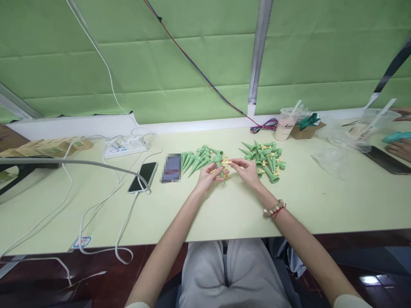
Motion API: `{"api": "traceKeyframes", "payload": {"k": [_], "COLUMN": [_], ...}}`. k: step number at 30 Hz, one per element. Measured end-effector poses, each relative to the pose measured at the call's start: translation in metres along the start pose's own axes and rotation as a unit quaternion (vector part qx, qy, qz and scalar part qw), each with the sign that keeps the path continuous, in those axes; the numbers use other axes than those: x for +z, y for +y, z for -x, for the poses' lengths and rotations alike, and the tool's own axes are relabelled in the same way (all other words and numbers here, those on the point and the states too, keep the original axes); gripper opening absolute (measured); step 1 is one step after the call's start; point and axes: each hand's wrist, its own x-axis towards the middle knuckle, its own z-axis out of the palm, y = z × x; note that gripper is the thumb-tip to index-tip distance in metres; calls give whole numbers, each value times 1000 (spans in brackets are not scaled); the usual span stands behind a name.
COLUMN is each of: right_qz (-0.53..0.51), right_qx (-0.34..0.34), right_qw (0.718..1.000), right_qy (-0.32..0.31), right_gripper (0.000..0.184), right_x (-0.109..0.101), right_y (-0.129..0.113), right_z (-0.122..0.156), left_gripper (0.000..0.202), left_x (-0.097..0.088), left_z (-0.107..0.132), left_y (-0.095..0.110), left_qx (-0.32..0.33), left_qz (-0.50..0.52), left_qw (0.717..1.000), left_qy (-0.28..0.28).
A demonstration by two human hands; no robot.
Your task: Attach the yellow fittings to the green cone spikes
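My left hand (207, 177) is closed around a green plastic cone-shaped spike (217, 160), its pointed end down between the fingers. My right hand (247, 172) pinches a small yellow plastic valve piece (226, 163) at the spike's wide end. Whether the two parts are joined I cannot tell. More yellow pieces lie just behind and below the fingers. To the left is a row of green spikes (195, 160). Right of my hands lies a pile of green spikes with yellow pieces (269, 156) fitted in them.
Two phones, one black-screened (143, 177) and one blurred (172, 167), lie to the left near a white power strip (127, 147) and loose cables. A drink cup (285, 124), a small cardboard box (306, 129) and plastic bags stand at right. Another person's hand (400, 149) shows at the far right.
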Motion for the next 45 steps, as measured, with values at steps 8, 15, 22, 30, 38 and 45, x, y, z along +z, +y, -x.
{"api": "traceKeyframes", "payload": {"k": [8, 15, 22, 30, 38, 45], "right_qz": [13, 35, -3, -10, 258, 355], "right_qx": [-1, 0, 38, 49, -159, -192], "right_qw": [1000, 999, 999, 998, 947, 901], "right_qy": [1, 3, -4, -36, -108, -156], "right_gripper": [19, 18, 28, 35, 22, 25], "right_x": [0, -2, 3, 4, -5, -2], "right_y": [-1, 0, 6, 8, -6, -5], "right_z": [0, 2, 3, 4, 3, 8], "left_gripper": [36, 39, 43, 38, 39, 40], "left_x": [0, 1, 1, 1, -1, 1], "left_z": [0, 0, 0, 2, -3, 1], "left_y": [-1, -3, -4, -3, -5, -11], "left_qx": [2, 30, 63, 64, 41, 32], "left_qz": [-37, -74, -85, -115, -99, -92], "left_qw": [999, 997, 994, 991, 994, 994], "left_qy": [2, 18, 19, 3, -12, -38]}}
